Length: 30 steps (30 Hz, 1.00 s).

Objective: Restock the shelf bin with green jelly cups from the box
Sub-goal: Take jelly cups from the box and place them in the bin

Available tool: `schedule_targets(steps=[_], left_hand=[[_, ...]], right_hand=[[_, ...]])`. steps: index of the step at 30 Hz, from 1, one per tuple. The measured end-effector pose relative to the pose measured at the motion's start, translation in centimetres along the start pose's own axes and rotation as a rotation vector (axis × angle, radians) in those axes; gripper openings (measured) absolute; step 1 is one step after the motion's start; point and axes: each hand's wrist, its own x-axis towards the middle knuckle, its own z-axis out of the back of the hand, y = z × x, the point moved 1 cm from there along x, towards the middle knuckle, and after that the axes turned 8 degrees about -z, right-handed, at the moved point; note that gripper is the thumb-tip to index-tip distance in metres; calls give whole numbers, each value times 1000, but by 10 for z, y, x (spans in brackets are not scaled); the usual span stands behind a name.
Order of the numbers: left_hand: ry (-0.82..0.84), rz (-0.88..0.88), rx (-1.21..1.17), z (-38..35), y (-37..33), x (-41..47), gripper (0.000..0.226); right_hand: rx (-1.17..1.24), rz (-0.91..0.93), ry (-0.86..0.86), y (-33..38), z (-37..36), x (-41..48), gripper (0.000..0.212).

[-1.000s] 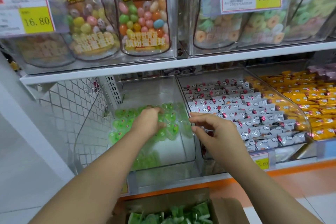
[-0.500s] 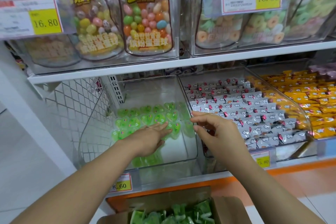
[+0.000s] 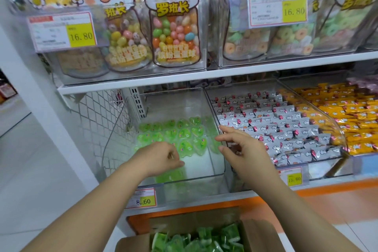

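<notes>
1. Reaching into a clear shelf bin [image 3: 194,185] on the lower shelf, a person's L hand [image 3: 161,156] sits low over the near rows of green jelly cups [image 3: 184,134]. Its fingers are curled loosely; can't tell if they pinch a cup.
2. R hand [image 3: 243,149] hovers at the bin's right wall, fingers spread & slightly bent, holding nothing.
3. Heart-shaped cups lie flat in rows across the bin's middle & left. White floor shows at the far end & the near right corner.
4. Cardboard box [image 3: 194,219] sits nearest, below the shelf, flaps open, w/ more green cups [image 3: 194,239] heaped inside.
5. Price tag [image 3: 143,200] on the bin front reads 8.60.
6. Right of the bin: white-wrapped sweets [image 3: 276,125] in a 2nd clear bin, then orange packs [image 3: 347,112] at far right.
7. Upper shelf: candy bags [image 3: 173,26] w/ cartoon animals, tags marked 16.80.
8. Wire mesh [image 3: 98,120] closes the shelf's left side.
</notes>
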Motion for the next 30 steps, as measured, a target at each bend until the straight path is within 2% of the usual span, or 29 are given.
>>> schedule_targets(steps=[3, 4, 6, 8, 10, 13, 16, 18, 21, 26, 28, 30], left_hand=[[63, 103, 242, -6, -18, -3, 45], [60, 110, 300, -8, -22, -2, 47], [42, 134, 315, -10, -28, 1, 35], [36, 158, 229, -12, -29, 3, 18], [34, 140, 149, -12, -27, 3, 12], [-4, 9, -24, -4, -25, 4, 18], [-89, -40, -484, 11, -35, -2, 15], [-133, -68, -731, 21, -44, -7, 14], [-136, -164, -798, 30, -58, -14, 12], [-233, -277, -674, 37, -73, -21, 14], [-356, -256, -778, 36, -73, -20, 13], [-467, -155, -994, 32, -74, -22, 13]], right_hand=[[1, -7, 10, 3, -2, -6, 31], [-2, -6, 16, 3, -3, -8, 30], [-7, 3, 20, 3, -3, -9, 29], [-16, 8, 23, 3, -3, -9, 27], [-21, 4, 20, 2, -2, -7, 25], [-22, -7, 20, 1, 0, -4, 26], [-34, 33, -2, 2, 2, -4, 34], [-91, 106, -41, 6, 3, -6, 28], [-156, 150, -56, 13, 4, -9, 23], [59, 19, -92, 22, 4, -10, 22], [220, -63, -106, 24, 5, -11, 12], [385, -145, -131, 26, 7, -11, 7]])
